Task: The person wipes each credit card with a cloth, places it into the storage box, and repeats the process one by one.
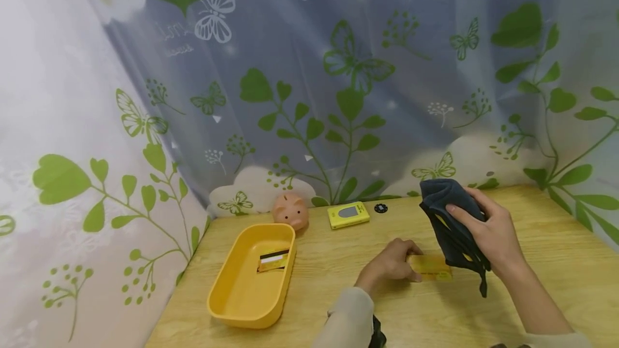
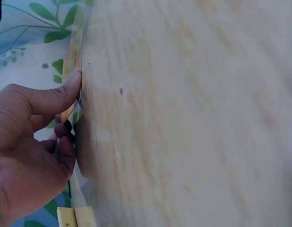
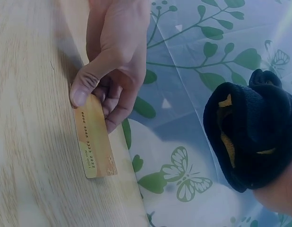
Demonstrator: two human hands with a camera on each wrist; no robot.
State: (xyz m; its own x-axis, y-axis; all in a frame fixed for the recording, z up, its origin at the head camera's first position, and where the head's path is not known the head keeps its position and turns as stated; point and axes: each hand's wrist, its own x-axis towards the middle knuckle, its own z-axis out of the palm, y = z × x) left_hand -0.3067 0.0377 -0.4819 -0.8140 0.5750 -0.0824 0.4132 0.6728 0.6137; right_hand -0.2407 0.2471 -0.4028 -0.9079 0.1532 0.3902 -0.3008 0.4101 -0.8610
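Note:
My left hand (image 1: 394, 262) pinches one end of a yellow-orange bank card (image 1: 432, 267) low over the wooden table. In the right wrist view, the thumb lies on top of the card (image 3: 96, 142), whose raised numbers show, while the other fingers curl at its side. The left wrist view has the left hand (image 2: 37, 142) at the tabletop's level. Higher up and to the right, my right hand (image 1: 493, 230) grips a dark navy cloth pouch (image 1: 452, 219) with yellow marks and a dangling cord end. The pouch's (image 3: 250, 132) folded mouth shows yellow bits inside.
To the left stands a yellow plastic tray (image 1: 215, 289) with striped and yellow cards (image 1: 273, 262) in it. Behind it are a pink piggy bank (image 1: 290, 214), a yellow box (image 1: 349, 215) and a black round chip (image 1: 381, 208). A patterned curtain (image 1: 290, 69) hangs along the table's back.

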